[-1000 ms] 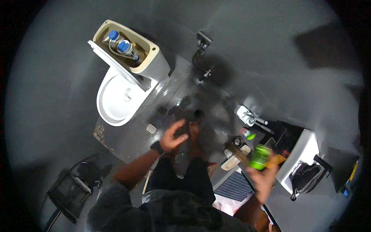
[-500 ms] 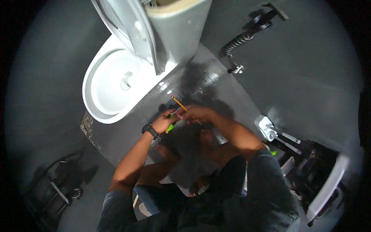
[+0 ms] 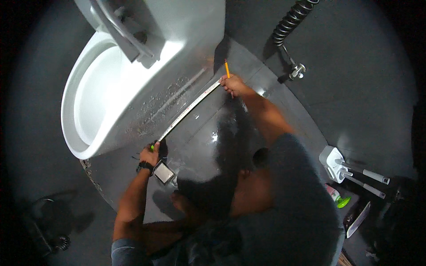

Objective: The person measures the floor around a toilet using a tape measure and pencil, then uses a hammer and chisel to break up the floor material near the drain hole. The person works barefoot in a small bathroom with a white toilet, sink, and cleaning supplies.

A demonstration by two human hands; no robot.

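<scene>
Along the base of the white toilet (image 3: 95, 99), a tape measure's blade (image 3: 190, 108) stretches low over the wet grey floor between my hands. My left hand (image 3: 150, 155) is closed on the green tape measure case (image 3: 152, 147), beside a small square metal drain (image 3: 163, 172). Farther up and to the right, my right hand (image 3: 233, 85) is closed on a yellow pencil (image 3: 227, 68) and on the far end of the blade.
A white brush holder (image 3: 331, 162) with two long-handled brushes and a green-capped bottle (image 3: 336, 195) are at the right. A coiled hose (image 3: 293, 22) and metal valve (image 3: 296, 71) are at upper right. A round dark hole (image 3: 261, 158) is near my right leg.
My body has bent lower toward the toilet. My hands, together half a second ago, are now apart: the right went up and right, the left down and left, with the tape drawn out.
</scene>
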